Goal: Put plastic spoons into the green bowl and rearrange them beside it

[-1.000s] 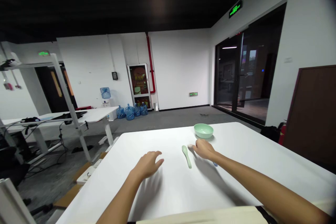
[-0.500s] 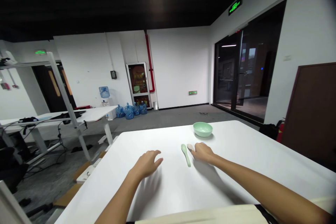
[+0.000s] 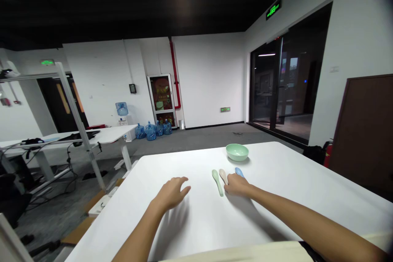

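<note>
My right hand [image 3: 237, 186] rests on the white table [image 3: 294, 188], fingers curled over the handles of a beige spoon [image 3: 223, 174] and a blue spoon [image 3: 238, 171]. A green spoon [image 3: 217, 181] lies just left of them, untouched. A pale green bowl [image 3: 237, 152] stands a little beyond the spoons. My left hand [image 3: 172, 192] lies palm down on the table to the left, fingers stretched out, holding nothing.
The table's far edge runs just behind the bowl. Another white desk [image 3: 67, 136] with cables stands at the left beside a metal frame [image 3: 78, 123]. Blue water jugs [image 3: 152, 129] sit by the far wall. A dark brown panel [image 3: 365, 131] stands at the right.
My right hand has drawn back toward me from near the bowl, and the beige and blue spoons now show side by side ahead of its fingers. My left hand has stayed put.
</note>
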`<act>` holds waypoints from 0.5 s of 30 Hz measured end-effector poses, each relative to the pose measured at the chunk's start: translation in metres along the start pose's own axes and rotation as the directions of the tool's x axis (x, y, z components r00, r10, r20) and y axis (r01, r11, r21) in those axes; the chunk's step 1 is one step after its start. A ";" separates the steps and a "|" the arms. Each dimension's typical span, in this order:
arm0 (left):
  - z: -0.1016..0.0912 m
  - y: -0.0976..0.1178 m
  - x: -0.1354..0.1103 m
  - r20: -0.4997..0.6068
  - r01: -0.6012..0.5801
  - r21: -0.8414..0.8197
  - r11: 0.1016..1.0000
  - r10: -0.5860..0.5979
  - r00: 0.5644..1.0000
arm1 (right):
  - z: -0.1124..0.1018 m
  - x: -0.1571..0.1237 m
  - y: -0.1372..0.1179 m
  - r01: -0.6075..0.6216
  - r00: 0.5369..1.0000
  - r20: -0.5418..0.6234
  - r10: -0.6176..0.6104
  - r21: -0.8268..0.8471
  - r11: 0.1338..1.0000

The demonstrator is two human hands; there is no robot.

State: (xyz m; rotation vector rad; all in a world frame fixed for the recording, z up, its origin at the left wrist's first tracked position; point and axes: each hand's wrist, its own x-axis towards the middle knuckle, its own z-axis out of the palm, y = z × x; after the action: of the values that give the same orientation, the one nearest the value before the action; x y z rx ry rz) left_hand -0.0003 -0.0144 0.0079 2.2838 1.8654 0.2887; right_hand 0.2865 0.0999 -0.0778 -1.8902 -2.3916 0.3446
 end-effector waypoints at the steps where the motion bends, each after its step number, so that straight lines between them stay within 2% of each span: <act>1: 0.000 0.000 0.000 -0.002 -0.001 0.000 1.000 0.001 1.000 | 0.000 -0.001 -0.001 -0.002 1.000 0.000 0.002 -0.006 1.000; 8: 0.001 -0.001 0.001 -0.013 -0.011 -0.005 1.000 0.011 1.000 | -0.012 -0.002 -0.009 -0.020 0.998 -0.056 0.017 -0.067 0.998; 12: 0.003 -0.003 0.002 -0.007 -0.013 -0.002 1.000 0.013 1.000 | -0.017 0.003 -0.017 0.026 0.996 -0.087 -0.034 -0.086 0.996; 15: 0.004 -0.005 0.003 -0.010 -0.021 -0.002 1.000 0.021 1.000 | -0.017 0.006 -0.026 0.043 0.997 -0.068 -0.049 -0.086 0.995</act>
State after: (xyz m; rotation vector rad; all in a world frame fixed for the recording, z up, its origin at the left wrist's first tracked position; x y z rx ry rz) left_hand -0.0034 -0.0107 0.0026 2.3060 1.8463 0.3053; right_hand 0.2637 0.1025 -0.0565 -1.8449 -2.4360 0.1740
